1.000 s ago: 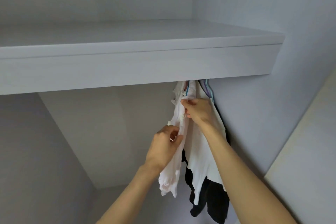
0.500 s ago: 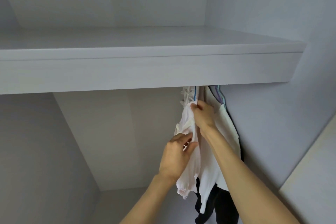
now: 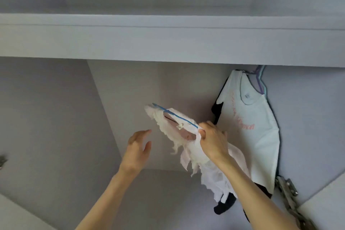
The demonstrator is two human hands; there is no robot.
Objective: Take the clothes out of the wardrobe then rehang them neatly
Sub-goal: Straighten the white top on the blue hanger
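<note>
Right hand (image 3: 212, 141) grip clamped on frilly white garment (image 3: 188, 147) on blue hanger (image 3: 175, 115), tilted, held clear below shelf (image 3: 168, 43), left hand (image 3: 138, 147) grip apart, empty, white printed T-shirt (image 3: 250, 129) hanging at right wall over dark clothes.

I count two hands: my left hand (image 3: 139, 148) and my right hand (image 3: 212, 141). Three garments show: one frilly white garment (image 3: 188, 147) at the middle, one white T-shirt (image 3: 250, 127) with pink lettering hanging at the far right, and one dark garment (image 3: 224, 207) behind it. Of hangers I make out one blue hanger (image 3: 175, 115) in the frilly piece and, up at the right, what look like two more, purple and teal (image 3: 259, 78). One shelf (image 3: 168, 41) runs across above. One metal door hinge (image 3: 287, 186) sits at the near right; a second bit of metal (image 3: 2, 160) shows at the left edge.
</note>
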